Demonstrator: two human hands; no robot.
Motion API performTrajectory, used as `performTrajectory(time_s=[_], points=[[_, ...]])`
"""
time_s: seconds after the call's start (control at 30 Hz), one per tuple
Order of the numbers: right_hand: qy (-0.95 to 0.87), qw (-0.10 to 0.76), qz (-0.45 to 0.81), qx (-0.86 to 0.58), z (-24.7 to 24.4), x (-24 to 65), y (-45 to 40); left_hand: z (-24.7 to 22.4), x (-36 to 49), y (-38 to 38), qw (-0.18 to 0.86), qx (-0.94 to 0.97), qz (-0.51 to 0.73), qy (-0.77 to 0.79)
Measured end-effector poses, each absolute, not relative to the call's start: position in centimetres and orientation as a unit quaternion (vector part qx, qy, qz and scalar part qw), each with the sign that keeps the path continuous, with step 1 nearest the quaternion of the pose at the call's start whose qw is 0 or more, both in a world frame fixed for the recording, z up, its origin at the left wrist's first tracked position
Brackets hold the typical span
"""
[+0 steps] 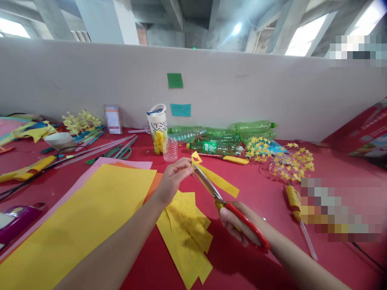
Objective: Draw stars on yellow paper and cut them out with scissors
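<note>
My left hand [173, 177] pinches a narrow strip of yellow paper [220, 181] near its far end, where a small piece with a cut-out hole sticks up. In my right hand [234, 221] is a pair of scissors [246, 225] with red handles. Their blades reach up to the left and meet the strip beside my left fingertips. Below my hands lie several cut yellow paper pieces [184, 233], overlapping on the red table. To the left, a large yellow sheet [111, 201] rests on orange and pink sheets.
Several green plastic bottles [223, 147] lie along the back wall. A white printed cup [157, 125] and a clear plastic cup [170, 150] stand left of them. Yellow star clusters [292, 163] and a glue gun [294, 201] are at right; another glue gun [30, 169] is at left.
</note>
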State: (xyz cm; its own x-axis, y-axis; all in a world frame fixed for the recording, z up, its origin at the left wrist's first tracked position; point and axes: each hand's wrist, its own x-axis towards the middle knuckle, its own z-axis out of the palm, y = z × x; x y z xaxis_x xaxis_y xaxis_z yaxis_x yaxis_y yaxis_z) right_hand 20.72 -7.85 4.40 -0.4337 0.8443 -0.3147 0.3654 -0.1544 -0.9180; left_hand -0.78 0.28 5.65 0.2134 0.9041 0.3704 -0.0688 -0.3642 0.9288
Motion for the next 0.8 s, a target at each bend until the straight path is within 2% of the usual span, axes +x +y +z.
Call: performTrajectory(time_s=[0.23, 0.5, 0.8], points=[[-0.621, 0.200, 0.571, -0.498, 4.7, 20.6, -7.9, 6.2, -0.8, -0.1, 0.415, 0.663, 0.522, 0.341], [-0.626, 0.178, 0.570, -0.502, 5.7, 20.7, -7.7, 6.0, -1.4, 0.5, 0.484, 0.637, 0.502, 0.329], [-0.622, 0.183, 0.565, -0.510, 5.6, 20.6, -7.7, 5.9, -1.3, 0.5, 0.483, 0.627, 0.508, 0.340]])
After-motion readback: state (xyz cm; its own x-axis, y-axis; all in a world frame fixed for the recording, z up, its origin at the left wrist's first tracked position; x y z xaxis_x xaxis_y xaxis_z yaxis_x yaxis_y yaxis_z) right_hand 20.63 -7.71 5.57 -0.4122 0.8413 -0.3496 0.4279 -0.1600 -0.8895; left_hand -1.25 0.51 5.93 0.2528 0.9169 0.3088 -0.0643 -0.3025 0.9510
